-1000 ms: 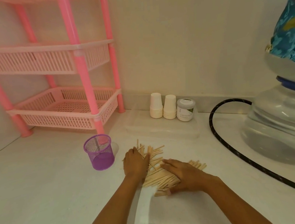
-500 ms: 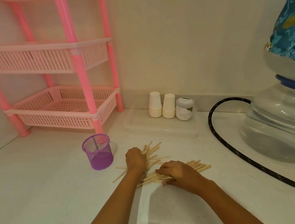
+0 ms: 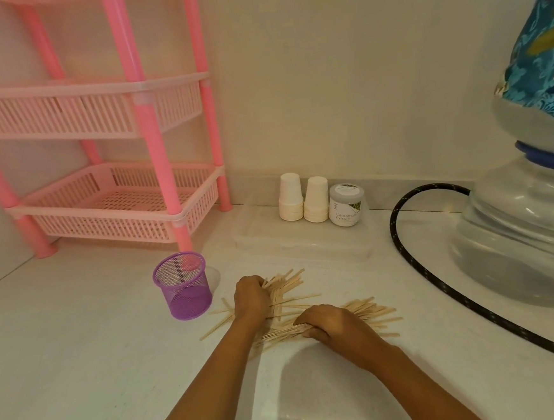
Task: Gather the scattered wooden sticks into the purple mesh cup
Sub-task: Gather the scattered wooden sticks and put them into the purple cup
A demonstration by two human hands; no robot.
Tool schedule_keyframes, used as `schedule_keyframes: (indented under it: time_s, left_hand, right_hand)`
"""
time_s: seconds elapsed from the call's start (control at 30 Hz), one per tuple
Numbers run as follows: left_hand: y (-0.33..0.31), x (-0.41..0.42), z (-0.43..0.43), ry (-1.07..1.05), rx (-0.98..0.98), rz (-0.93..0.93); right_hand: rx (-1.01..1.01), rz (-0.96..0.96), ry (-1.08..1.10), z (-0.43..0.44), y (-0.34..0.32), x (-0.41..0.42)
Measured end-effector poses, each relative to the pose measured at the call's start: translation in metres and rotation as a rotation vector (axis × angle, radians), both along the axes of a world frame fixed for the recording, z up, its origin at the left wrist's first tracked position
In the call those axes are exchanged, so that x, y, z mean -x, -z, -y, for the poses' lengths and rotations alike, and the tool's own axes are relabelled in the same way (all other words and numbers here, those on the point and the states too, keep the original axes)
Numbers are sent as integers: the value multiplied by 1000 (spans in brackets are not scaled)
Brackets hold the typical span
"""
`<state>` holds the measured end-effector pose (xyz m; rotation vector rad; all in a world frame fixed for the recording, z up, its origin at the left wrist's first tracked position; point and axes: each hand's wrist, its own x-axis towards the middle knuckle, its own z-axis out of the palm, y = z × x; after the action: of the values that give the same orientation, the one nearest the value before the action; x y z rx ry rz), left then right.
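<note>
Pale wooden sticks [image 3: 371,311] lie scattered on the white surface in front of me. My left hand [image 3: 251,296] is closed around a bundle of sticks whose ends fan out up and to the right. My right hand [image 3: 332,323] grips another bundle lying flat, with its ends sticking out on both sides. A few loose sticks lie to the left of my left wrist. The purple mesh cup [image 3: 182,285] stands upright just left of my left hand, and I see no sticks inside it.
A pink plastic shelf rack [image 3: 144,120] stands at the back left. Two stacks of white paper cups [image 3: 303,201] and a jar [image 3: 346,204] sit on a clear tray [image 3: 355,250] by the wall. A black hose [image 3: 441,291] and a large water bottle [image 3: 528,223] stand to the right.
Both hands went from pressing flat on the pile to closing on bundles of sticks. A few sticks slid out to the left, toward the cup.
</note>
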<state>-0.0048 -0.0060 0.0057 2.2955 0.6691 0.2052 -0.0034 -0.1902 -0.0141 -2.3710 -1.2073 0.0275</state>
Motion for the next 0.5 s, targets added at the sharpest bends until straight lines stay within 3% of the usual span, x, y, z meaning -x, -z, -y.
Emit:
schedule_keyframes:
  time_s: [0.5]
  left_hand:
    - [-3, -5, 3, 78, -61, -84]
  right_hand:
    - [-143, 57, 24, 8, -19, 5]
